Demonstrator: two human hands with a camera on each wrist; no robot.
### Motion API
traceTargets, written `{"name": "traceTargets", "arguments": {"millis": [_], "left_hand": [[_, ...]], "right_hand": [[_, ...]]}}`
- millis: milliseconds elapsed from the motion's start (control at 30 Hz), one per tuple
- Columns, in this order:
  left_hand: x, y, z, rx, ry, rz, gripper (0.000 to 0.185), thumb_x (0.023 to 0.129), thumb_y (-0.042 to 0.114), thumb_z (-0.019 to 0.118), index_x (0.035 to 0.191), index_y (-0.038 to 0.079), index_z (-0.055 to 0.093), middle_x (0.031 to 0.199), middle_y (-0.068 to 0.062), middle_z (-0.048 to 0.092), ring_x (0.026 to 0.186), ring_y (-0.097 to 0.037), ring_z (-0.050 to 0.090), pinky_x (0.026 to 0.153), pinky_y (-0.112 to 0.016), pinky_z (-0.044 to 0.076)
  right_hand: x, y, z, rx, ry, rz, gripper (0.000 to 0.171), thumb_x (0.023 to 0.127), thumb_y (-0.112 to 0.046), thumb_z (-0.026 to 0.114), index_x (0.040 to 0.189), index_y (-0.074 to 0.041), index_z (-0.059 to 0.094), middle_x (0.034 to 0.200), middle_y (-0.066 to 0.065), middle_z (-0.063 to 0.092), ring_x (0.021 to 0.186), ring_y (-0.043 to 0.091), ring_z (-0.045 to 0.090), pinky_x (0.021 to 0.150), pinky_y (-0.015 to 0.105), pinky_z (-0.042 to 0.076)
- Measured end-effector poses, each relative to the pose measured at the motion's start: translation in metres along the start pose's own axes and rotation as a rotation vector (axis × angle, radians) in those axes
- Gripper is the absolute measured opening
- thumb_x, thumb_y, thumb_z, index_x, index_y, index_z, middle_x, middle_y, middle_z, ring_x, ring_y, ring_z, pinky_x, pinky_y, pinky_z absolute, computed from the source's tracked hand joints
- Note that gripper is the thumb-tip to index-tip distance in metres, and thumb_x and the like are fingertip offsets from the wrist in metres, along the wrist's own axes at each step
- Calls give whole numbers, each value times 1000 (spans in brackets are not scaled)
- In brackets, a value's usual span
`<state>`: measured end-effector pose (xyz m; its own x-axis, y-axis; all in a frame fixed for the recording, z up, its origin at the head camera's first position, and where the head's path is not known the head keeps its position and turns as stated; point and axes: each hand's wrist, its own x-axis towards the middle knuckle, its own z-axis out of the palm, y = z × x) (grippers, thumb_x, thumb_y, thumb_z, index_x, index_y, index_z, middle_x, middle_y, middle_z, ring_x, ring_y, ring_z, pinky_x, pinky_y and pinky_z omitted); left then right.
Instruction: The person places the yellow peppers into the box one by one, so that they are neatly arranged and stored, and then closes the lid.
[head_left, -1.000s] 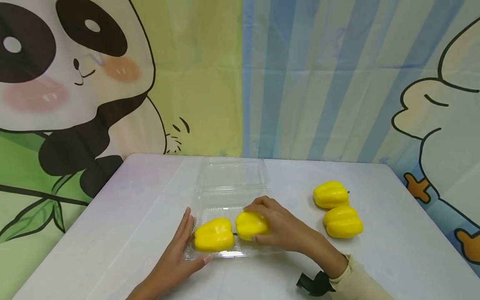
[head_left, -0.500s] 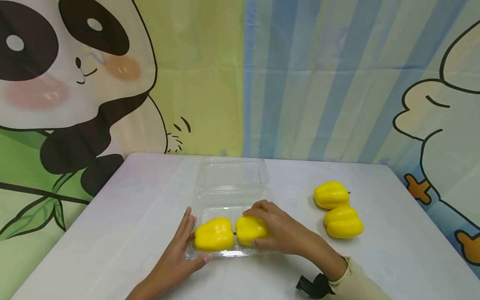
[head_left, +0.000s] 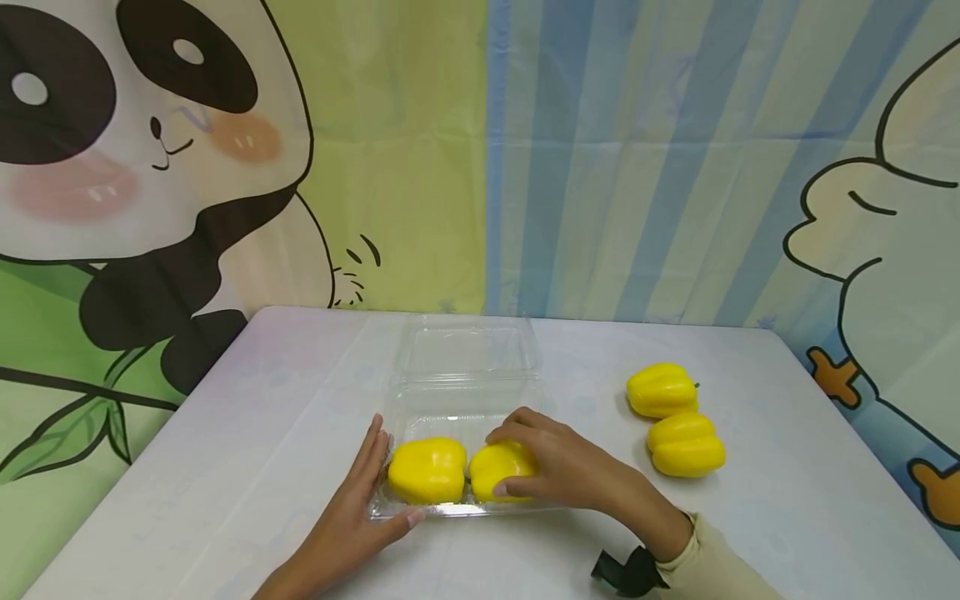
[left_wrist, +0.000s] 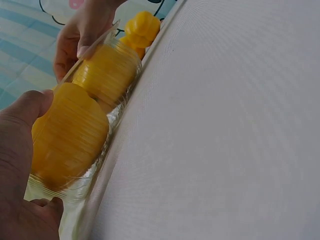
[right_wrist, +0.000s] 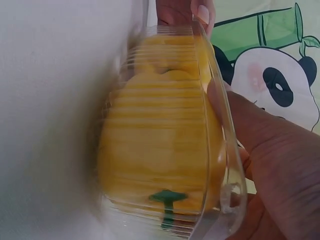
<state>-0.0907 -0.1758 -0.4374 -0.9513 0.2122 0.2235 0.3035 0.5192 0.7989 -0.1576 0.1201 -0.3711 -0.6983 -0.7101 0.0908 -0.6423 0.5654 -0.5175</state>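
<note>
A clear plastic clamshell box [head_left: 465,400] lies open in the middle of the white table, its lid folded back toward the wall. Two yellow bell peppers sit side by side in its front tray. My right hand [head_left: 551,462] grips the right pepper [head_left: 495,468] from above, fingers curled round it. The left pepper [head_left: 426,471] lies free beside it. My left hand [head_left: 360,500] rests flat against the tray's left side, fingers straight, thumb at the front rim. In the wrist views both peppers [left_wrist: 70,135] [right_wrist: 160,140] show through the ribbed tray wall.
Two more yellow peppers [head_left: 662,389] [head_left: 686,444] lie on the table [head_left: 225,467] to the right of the box. A cartoon panda cloth hangs behind the table. The table's right edge runs close past those peppers.
My right hand has lowered its pepper down into the tray beside the other one. The left hand has stayed where it was.
</note>
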Motion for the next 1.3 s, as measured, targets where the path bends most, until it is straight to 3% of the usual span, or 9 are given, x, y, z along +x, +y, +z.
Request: {"name": "traceTargets", "arguments": {"millis": [800, 1300], "left_hand": [[-1, -3, 0, -29, 5, 10, 108, 79, 39, 81, 152, -7, 15, 162, 3, -7, 142, -28, 18, 102, -13, 22], [-2, -1, 1, -12, 12, 21, 107, 80, 44, 78, 153, -3, 16, 162, 5, -5, 143, -26, 19, 103, -12, 21]], "right_hand": [[3, -2, 6, -44, 56, 14, 52, 83, -55, 70, 121, -20, 64, 114, -10, 56, 97, 9, 54, 87, 29, 50], [0, -2, 5, -20, 9, 36, 56, 84, -57, 67, 124, -20, 60, 119, -8, 54, 102, 11, 52, 89, 31, 49]]}}
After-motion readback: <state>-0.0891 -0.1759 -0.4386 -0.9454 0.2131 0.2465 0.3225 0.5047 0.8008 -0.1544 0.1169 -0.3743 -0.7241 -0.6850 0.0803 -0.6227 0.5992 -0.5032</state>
